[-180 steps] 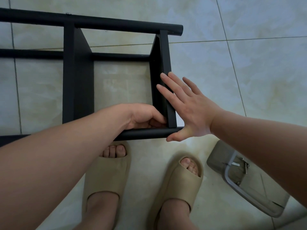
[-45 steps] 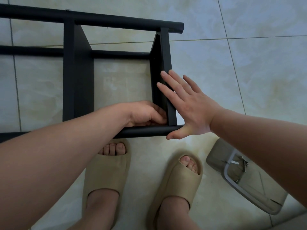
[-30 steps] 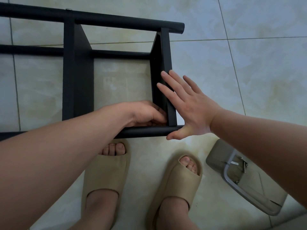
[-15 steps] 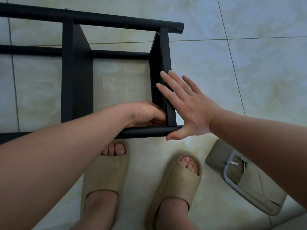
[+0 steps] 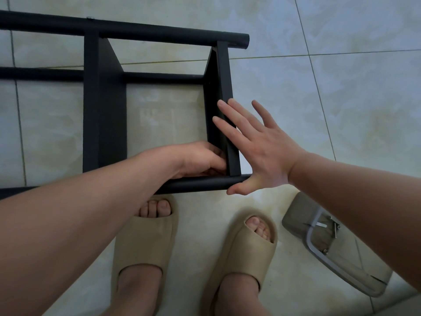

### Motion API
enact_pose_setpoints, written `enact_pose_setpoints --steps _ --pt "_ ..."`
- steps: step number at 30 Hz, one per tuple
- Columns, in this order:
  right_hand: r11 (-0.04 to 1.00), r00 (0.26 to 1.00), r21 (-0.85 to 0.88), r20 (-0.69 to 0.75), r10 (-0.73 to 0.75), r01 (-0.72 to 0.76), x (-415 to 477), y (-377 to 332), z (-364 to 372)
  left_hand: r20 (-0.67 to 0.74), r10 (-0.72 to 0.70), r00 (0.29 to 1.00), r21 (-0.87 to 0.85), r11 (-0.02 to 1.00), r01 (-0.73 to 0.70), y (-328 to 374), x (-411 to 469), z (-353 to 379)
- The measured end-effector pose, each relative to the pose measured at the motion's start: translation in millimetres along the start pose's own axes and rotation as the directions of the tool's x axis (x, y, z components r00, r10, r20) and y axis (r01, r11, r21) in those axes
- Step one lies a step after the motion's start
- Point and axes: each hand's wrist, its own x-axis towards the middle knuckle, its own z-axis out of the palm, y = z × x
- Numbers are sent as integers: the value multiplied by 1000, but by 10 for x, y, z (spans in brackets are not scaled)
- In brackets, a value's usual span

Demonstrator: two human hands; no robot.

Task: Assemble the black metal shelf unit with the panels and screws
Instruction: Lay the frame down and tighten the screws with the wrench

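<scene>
**Shelf unit (image 5: 159, 33), black metal, part-built.** It lies on its side on the tiled floor (image 5: 341, 110). Its long tubes run left to right in front of the person's feet.

**End panel (image 5: 224, 71).** It stands on edge at the frame's right end. Its long axis runs from the near tube (image 5: 196, 184) away to the far tube. A second panel (image 5: 104, 115) stands parallel to it on the left.

**Right hand (image 5: 262, 147).** Spread wide with straight fingers, it lies flat against the outer face of the end panel. The thumb is at the open end of the near tube. It appears to brace the panel.

**Left hand (image 5: 200, 159).** It is inside the frame, at the corner where the end panel meets the near tube. The fingers are curled against the panel's inner face. Whether they pinch a screw cannot be told, as the fingertips are hidden.

**Tray (image 5: 293, 222), grey.** It sits on the floor, near and to the right of the frame, under the right forearm. A few screws (image 5: 335, 229) lie in it.

**Key relation.** The joint lies directly at the left fingertips, and the right hand presses from the opposite face. The left hand is therefore nearer the fastening, and the right hand is nearer the tray.
</scene>
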Motion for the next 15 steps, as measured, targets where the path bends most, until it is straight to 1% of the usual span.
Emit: enact_pose_setpoints --steps 3,8,12,15 --pt "1000 1000 -17 3 2 -2 -4 -10 -14 3 -8 1000 0 1000 8 -11 2 0" --pt "1000 1000 4 13 10 -10 -11 -10 -5 16 -27 999 -35 999 28 -20 10 -5" --pt "1000 1000 14 11 7 -7 -10 -18 2 -2 -37 999 0 999 37 -23 26 -13" --pt "1000 1000 17 5 4 -4 -8 -19 3 -18 -18 1000 17 1000 18 -25 25 -19"
